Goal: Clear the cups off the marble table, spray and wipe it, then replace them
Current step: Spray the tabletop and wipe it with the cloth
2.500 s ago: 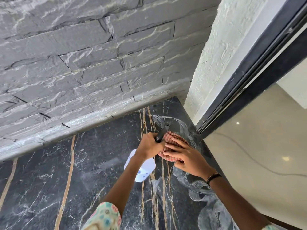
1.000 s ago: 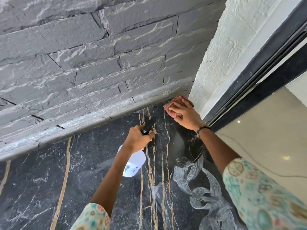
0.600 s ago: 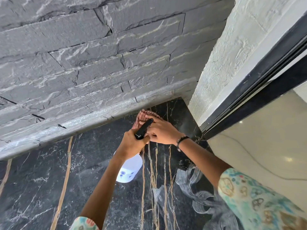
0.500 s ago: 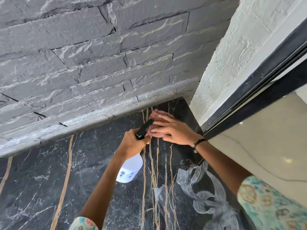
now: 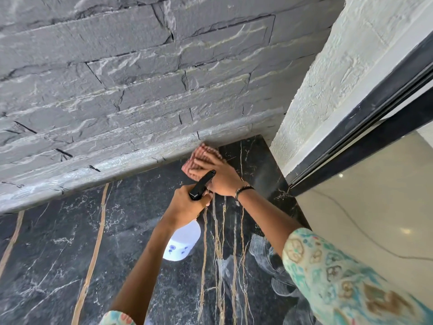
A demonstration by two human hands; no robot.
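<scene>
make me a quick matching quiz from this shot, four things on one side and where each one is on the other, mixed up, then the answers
Things:
1. cloth
2. spray bottle
3. wristband
4. wet streaks

Places:
A. on the marble table, near right
B. under the right hand, by the stone wall
C. in the left hand
D. on the right wrist

Pairs: 1-B, 2-C, 3-D, 4-A

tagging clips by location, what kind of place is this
Probably a home or similar finished interior, not a workshop. A polished black marble table with gold veins stands against a grey stone wall, beside a dark-framed sliding door and glossy floor tiles.
</scene>
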